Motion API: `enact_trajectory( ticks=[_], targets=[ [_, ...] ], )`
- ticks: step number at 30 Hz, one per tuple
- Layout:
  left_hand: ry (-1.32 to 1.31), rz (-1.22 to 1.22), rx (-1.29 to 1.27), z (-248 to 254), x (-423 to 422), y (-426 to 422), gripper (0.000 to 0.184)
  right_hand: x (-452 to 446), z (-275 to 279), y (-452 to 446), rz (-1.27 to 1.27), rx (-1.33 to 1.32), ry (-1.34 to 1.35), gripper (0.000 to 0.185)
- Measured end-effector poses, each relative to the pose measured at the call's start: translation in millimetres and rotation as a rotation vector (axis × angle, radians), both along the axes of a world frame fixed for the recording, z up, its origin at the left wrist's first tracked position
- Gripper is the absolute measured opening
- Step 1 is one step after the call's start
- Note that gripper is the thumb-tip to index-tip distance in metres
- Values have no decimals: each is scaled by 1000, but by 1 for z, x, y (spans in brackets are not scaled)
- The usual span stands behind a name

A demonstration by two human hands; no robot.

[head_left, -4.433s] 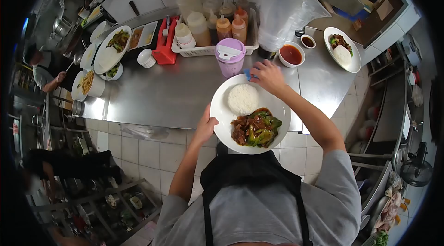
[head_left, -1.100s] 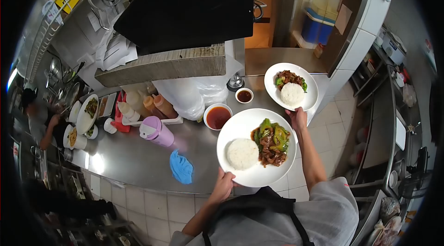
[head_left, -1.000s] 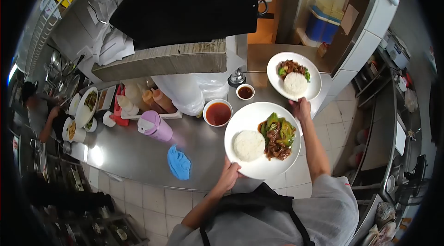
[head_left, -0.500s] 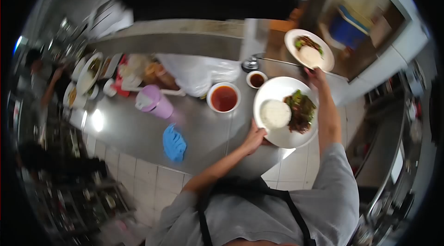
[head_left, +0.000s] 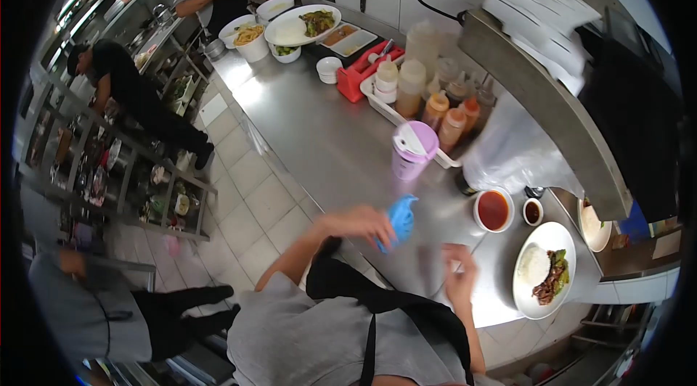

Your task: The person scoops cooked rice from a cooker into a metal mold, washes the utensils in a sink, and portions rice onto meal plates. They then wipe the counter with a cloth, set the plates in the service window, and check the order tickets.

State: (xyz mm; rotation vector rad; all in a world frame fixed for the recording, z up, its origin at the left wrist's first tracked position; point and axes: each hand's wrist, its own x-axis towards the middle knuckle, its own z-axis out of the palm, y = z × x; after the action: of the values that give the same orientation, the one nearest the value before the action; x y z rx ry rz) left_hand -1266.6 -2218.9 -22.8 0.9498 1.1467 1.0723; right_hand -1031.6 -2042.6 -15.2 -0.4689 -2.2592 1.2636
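My left hand (head_left: 359,225) is over the counter's near edge, its fingers stretched out and slightly blurred. The fingertips are at the side of a crumpled blue cloth (head_left: 398,223); whether they press on it is unclear. My right hand (head_left: 459,270) hovers above the steel counter with loosely bent fingers and nothing visible in it. To its right rests a white oval plate (head_left: 523,292) with a rice mound (head_left: 534,265) and dark meat with greens (head_left: 553,278). A bowl of red sauce (head_left: 494,210) and a small cup of dark sauce (head_left: 533,212) stand behind that plate.
A lilac tumbler (head_left: 412,154) stands behind the cloth, by a tray of squeeze bottles (head_left: 435,107). Another plate (head_left: 595,230) sits on the right shelf, partly hidden by the metal ledge (head_left: 552,96). Filled dishes (head_left: 290,27) line the far end. Co-workers (head_left: 138,92) stand at left.
Both hands have let go of the plates: one is on the counter, the other on the shelf. My left hand has moved to the blue cloth. The view has turned left.
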Motion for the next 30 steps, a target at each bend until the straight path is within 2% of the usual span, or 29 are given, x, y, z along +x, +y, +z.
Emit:
enact_trajectory(
  ticks=[1, 2, 3, 5, 7, 10, 11, 12, 13, 14, 15, 17, 18, 20, 23, 24, 26, 30],
  targets=[
    [9, 219, 117, 7, -48, -28, 35, -34, 4, -28, 80, 118, -94, 21],
    [-119, 547, 73, 8, -94, -45, 38, -63, -1, -47, 40, 248, -83, 28],
    [-120, 818, 268, -6, -143, -54, 46, -89, -10, -60, -4, 379, -76, 35],
    [-155, 1256, 288, -15, -255, -41, 54, -122, -29, -83, -116, 495, -214, 42],
    [-209, 1313, 350, -11, -346, -26, 57, -144, -45, -106, -192, 513, -344, 46],
    [-633, 1152, 477, -38, -461, -18, 55, -155, -50, -124, -392, 506, -369, 48],
    [-543, 1045, 556, -24, -461, -15, 54, -156, -52, -125, -470, 495, -365, 46],
    [-542, 1106, 473, -20, -469, -7, 50, -157, -50, -121, -484, 485, -374, 46],
    [-582, 1076, 459, -38, -494, -3, 46, -152, -49, -122, -507, 465, -388, 45],
    [-652, 1136, 388, -29, -497, 1, 43, -149, -50, -125, -531, 441, -394, 44],
    [-499, 1095, 476, -35, -504, 1, 42, -146, -53, -126, -524, 502, -410, 44],
    [-593, 1060, 562, -59, -538, -1, 44, -147, -60, -130, -610, 571, -436, 43],
    [-399, 1111, 562, -41, -515, -6, 45, -148, -60, -132, -614, 607, -444, 42],
    [-383, 997, 651, -50, -527, -17, 46, -150, -59, -136, -673, 551, -434, 42],
    [-412, 1041, 606, -59, -542, -30, 45, -153, -63, -134, -696, 535, -469, 41],
    [-325, 1006, 638, -55, -537, -38, 46, -153, -67, -133, -697, 563, -471, 41],
    [-162, 945, 705, -17, -486, -70, 46, -147, -64, -136, -687, 584, -467, 40],
    [-227, 1066, 506, 28, -420, -136, 48, -129, -64, -147, -596, 567, -404, 39]
  ],
)
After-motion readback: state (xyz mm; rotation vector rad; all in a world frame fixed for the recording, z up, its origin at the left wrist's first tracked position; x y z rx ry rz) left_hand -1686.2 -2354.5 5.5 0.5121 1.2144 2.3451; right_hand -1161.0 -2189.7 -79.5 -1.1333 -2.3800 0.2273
